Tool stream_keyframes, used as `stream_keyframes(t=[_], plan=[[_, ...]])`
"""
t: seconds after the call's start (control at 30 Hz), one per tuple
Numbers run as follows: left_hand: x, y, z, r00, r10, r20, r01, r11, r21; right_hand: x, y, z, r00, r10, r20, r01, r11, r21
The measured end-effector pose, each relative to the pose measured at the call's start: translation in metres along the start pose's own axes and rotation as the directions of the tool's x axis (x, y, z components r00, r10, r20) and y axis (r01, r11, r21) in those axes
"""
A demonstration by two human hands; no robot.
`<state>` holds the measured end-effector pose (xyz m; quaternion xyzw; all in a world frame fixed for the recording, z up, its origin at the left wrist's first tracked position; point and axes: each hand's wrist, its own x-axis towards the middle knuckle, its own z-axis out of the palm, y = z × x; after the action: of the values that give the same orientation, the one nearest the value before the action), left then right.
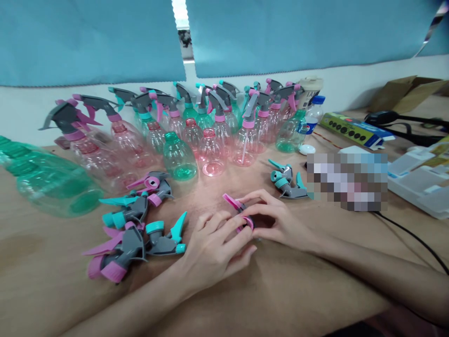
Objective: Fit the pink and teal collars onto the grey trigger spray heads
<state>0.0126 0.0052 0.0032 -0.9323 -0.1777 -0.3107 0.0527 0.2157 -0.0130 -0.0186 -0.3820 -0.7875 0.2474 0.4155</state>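
Note:
Between my two hands is a pink and grey spray trigger head (232,202), its pink lever pointing up and to the left. My right hand (268,213) grips it from the right with thumb and fingers. The fingers of my left hand (219,243) are closed on its pink collar from the left, covering much of it. Left of my hands lie several loose trigger heads, among them a turquoise and grey one (163,238) and a pink and grey one (119,252). Another turquoise trigger head (287,180) rests beyond my right hand.
Behind stand several pink and green bottles, many with trigger heads; a green open bottle (180,159) and a pink open bottle (212,157) are nearest. Green bottles (52,178) lie at left. At right are a water bottle (315,114), a box (354,131), a plastic organizer (421,182) and a cable (410,234).

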Motion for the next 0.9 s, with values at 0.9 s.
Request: stream_keyframes(t=[0.9], plan=[[-0.0006, -0.0049, 0.0007, 0.976, -0.217, 0.019, 0.217, 0.96, -0.178, -0.0002, 0.0011, 0.0013, 1.0, 0.018, -0.008, -0.018, 1.0, 0.009]])
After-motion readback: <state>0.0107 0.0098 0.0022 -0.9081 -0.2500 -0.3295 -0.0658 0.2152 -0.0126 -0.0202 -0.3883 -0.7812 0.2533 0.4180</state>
